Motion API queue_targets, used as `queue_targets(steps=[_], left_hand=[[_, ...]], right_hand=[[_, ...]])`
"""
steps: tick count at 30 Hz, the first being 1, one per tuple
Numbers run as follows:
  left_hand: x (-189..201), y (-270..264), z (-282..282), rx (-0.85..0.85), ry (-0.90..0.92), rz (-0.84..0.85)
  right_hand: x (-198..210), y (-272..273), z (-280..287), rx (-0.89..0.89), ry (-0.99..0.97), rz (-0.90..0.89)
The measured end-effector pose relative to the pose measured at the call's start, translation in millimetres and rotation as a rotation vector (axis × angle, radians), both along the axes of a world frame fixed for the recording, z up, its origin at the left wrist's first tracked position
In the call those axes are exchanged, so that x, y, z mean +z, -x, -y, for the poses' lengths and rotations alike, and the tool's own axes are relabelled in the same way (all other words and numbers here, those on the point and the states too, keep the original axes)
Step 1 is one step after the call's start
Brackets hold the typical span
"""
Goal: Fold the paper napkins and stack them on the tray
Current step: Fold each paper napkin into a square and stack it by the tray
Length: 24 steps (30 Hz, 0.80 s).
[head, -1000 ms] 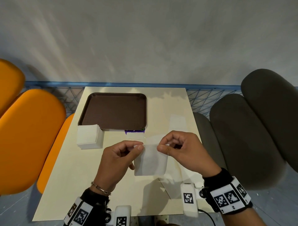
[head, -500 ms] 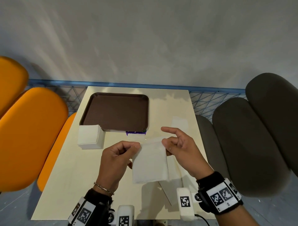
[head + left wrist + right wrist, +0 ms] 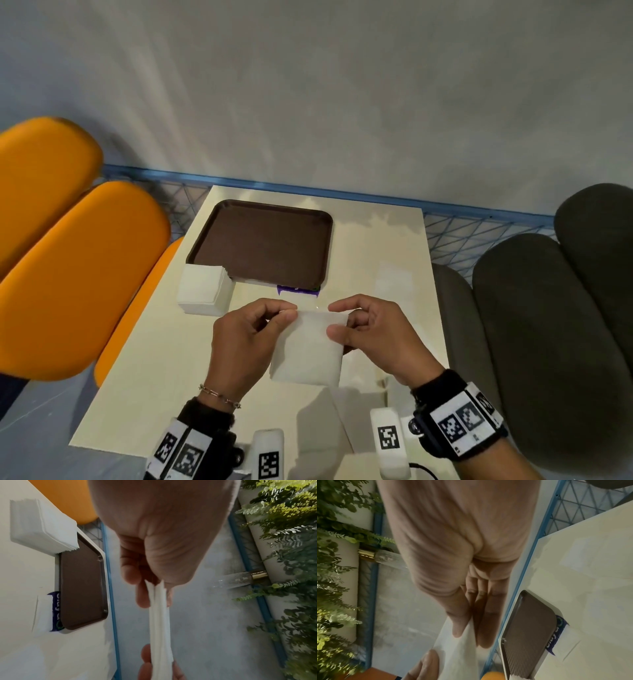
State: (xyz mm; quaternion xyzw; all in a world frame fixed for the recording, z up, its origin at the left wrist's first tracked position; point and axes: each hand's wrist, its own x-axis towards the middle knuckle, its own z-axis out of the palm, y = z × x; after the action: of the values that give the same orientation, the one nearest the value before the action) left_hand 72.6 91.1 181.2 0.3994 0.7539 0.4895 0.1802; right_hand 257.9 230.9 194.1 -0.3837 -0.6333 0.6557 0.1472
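Observation:
A white paper napkin [image 3: 310, 349] hangs above the table's near middle, held by both hands. My left hand [image 3: 255, 325] pinches its top left corner, and in the left wrist view the napkin [image 3: 159, 622] shows two layers at that pinch. My right hand [image 3: 356, 327] pinches the top right edge with thumb in front; the right wrist view shows the napkin [image 3: 455, 650] under the thumb. A brown tray [image 3: 263, 245] lies bare at the table's far left. A stack of white napkins [image 3: 203, 289] sits at the tray's near left corner.
The cream table [image 3: 373, 240] stands against a blue wire fence [image 3: 455, 233] and grey wall. Orange seats [image 3: 68, 267] flank the left, dark grey seats [image 3: 541, 325] the right. A purple wrapper [image 3: 297, 290] lies at the tray's near edge.
My right hand let go of the napkin's corner half a second ago and now pinches its top right edge again. The napkin stays hanging between both hands.

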Motion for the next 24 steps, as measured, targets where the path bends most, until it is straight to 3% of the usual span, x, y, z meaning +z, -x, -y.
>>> queue_targets(steps=[6, 10, 16, 24], left_hand=[[-3, -3, 4, 0.059, -0.003, -0.043], [-11, 12, 12, 0.086, 0.023, -0.040], [-17, 65, 15, 0.078, 0.061, -0.065], [-41, 147, 23, 0.138, 0.117, -0.030]], right_hand=[[-10, 6, -2, 0.022, 0.065, -0.038], [-18, 20, 6, 0.145, 0.172, -0.014], [-42, 58, 19, 0.164, 0.220, 0.036], [-56, 137, 37, 0.329, 0.289, 0.078]])
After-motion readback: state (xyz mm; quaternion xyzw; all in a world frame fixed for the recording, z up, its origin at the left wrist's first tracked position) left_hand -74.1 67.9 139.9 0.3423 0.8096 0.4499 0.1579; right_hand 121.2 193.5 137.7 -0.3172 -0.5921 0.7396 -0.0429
